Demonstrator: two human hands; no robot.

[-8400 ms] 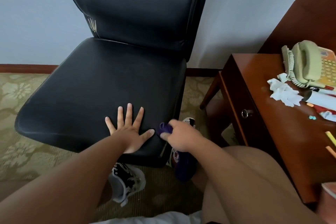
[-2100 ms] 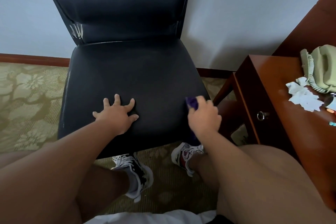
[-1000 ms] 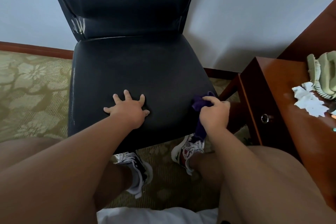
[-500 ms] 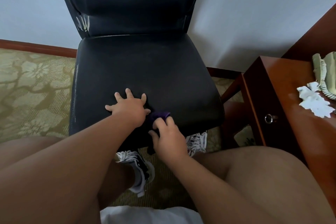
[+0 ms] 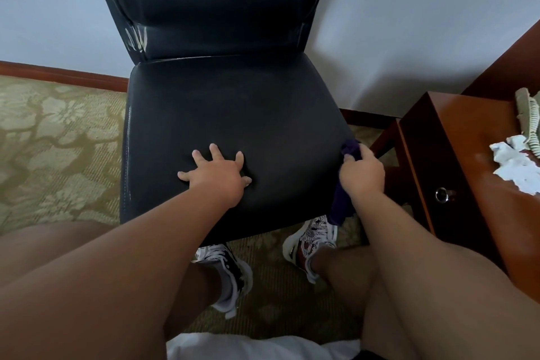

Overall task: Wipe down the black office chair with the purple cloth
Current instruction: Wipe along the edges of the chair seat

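The black office chair [image 5: 222, 102] stands against the wall, its leather seat facing me and its backrest rising to the top of the view. My left hand [image 5: 217, 174] presses down on the front middle of the seat with fingers spread. At the seat's front right corner my right hand [image 5: 362, 174] grips the purple cloth [image 5: 342, 202]. A bunched end of the cloth shows above my fingers against the seat edge, and the rest hangs below my hand beside the seat.
A reddish wooden desk [image 5: 455, 155] with a drawer knob [image 5: 441, 194] stands close on the right. It carries crumpled white tissue [image 5: 517, 168] and a corded phone [image 5: 529, 114]. Patterned carpet [image 5: 58, 137] lies to the left. My knees and sneakers [image 5: 312, 238] are below the seat front.
My right hand has carried the purple cloth from the front middle of the seat, beside my left hand, back to the front right corner. The left hand has stayed pressed on the seat.
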